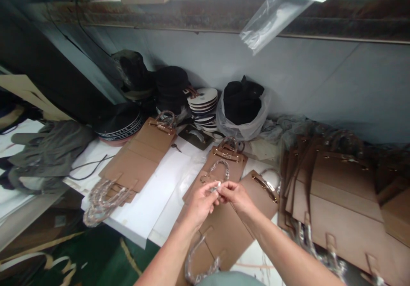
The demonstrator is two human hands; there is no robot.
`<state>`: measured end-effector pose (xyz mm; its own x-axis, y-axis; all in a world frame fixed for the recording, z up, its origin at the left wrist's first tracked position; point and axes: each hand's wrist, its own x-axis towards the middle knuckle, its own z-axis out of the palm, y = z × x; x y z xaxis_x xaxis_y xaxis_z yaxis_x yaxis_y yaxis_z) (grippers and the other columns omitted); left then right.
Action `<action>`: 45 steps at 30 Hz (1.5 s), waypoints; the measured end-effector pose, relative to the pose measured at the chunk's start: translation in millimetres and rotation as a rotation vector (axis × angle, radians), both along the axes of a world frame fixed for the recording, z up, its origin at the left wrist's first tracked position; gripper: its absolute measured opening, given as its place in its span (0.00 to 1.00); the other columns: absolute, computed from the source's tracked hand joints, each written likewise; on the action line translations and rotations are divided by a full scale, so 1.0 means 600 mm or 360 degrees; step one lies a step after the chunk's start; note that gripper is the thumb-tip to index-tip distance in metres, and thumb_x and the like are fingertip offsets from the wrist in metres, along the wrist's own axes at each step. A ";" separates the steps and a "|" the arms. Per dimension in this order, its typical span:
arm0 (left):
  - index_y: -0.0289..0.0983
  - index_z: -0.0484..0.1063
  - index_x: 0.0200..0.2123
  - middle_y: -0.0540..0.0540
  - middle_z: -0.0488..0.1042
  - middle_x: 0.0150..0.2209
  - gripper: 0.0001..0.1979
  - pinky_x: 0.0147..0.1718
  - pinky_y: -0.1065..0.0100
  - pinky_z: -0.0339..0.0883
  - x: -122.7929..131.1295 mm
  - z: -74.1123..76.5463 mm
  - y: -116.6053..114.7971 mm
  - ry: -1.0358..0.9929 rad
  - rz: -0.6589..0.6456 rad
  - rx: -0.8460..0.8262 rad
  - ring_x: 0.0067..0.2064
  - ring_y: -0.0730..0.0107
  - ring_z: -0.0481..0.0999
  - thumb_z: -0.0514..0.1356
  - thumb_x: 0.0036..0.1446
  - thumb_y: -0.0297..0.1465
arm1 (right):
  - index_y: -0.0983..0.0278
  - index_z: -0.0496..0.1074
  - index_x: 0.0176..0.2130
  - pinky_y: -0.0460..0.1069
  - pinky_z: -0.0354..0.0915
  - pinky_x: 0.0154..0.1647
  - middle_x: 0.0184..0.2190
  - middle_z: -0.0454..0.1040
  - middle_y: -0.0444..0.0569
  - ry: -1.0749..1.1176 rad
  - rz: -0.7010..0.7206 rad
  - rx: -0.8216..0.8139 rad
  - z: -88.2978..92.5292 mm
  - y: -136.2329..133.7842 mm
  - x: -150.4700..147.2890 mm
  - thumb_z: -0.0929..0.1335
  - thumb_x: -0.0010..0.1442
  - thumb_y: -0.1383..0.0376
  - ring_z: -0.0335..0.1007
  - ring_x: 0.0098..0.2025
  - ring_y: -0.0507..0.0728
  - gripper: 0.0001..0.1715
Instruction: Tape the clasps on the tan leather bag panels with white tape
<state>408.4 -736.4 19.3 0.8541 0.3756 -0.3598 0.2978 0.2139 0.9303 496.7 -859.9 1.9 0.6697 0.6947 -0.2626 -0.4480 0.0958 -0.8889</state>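
My left hand (200, 202) and my right hand (235, 196) meet above the table, their fingertips pinching a small white piece (218, 185), possibly wrapping or a tag. Just beyond them, a plastic-wrapped chain strap (218, 170) lies on a tan flat bag panel (224, 160) with a gold-coloured clasp. Under my hands and wrists lie further tan panels (224, 239), partly hidden. Another wrapped chain (105, 202) rests at the left, and a tall stack of tan panels (339, 196) sits at the right.
The white table (137, 209) also bears a tan panel (141, 153). Along the grey wall stand black hat-like items, stacked discs (203, 106) and a plastic bag of black items (241, 108). Grey cloth (48, 153) lies at the left. A clear plastic bag (275, 21) hangs overhead.
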 end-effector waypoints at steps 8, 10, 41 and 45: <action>0.34 0.72 0.46 0.44 0.78 0.36 0.22 0.14 0.75 0.56 0.029 0.010 -0.003 0.0024 0.0029 -0.0046 0.22 0.75 0.72 0.69 0.50 0.37 | 0.64 0.80 0.33 0.48 0.64 0.32 0.26 0.76 0.46 -0.0173 -0.0191 -0.0098 0.009 -0.024 0.009 0.77 0.52 0.50 0.68 0.28 0.54 0.20; 0.34 0.74 0.46 0.48 0.76 0.29 0.21 0.15 0.75 0.54 0.034 0.009 0.001 0.0059 -0.0048 0.0057 0.20 0.77 0.68 0.68 0.53 0.40 | 0.64 0.81 0.34 0.49 0.64 0.32 0.26 0.77 0.46 -0.0224 -0.0192 -0.0169 0.014 -0.026 0.016 0.77 0.52 0.50 0.68 0.28 0.55 0.20; 0.36 0.71 0.36 0.53 0.68 0.26 0.14 0.15 0.75 0.36 0.098 -0.042 0.053 0.0212 0.0020 -0.0593 0.18 0.83 0.58 0.66 0.50 0.38 | 0.62 0.76 0.36 0.48 0.63 0.32 0.30 0.74 0.46 -0.0715 -0.0156 -0.0384 0.011 0.019 0.178 0.72 0.59 0.51 0.68 0.31 0.55 0.16; 0.33 0.72 0.36 0.52 0.69 0.27 0.17 0.15 0.75 0.36 0.078 -0.073 0.055 0.0187 -0.0021 -0.0644 0.19 0.85 0.58 0.69 0.49 0.39 | 0.63 0.77 0.34 0.46 0.57 0.23 0.26 0.73 0.45 -0.0374 -0.0343 -0.0584 -0.039 0.062 0.246 0.74 0.47 0.46 0.64 0.26 0.53 0.25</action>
<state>455.5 -703.2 -24.3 0.8022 0.1735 -0.5713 0.4019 0.5507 0.7316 644.0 -822.9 -21.2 0.8588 0.4233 -0.2887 -0.2356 -0.1743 -0.9561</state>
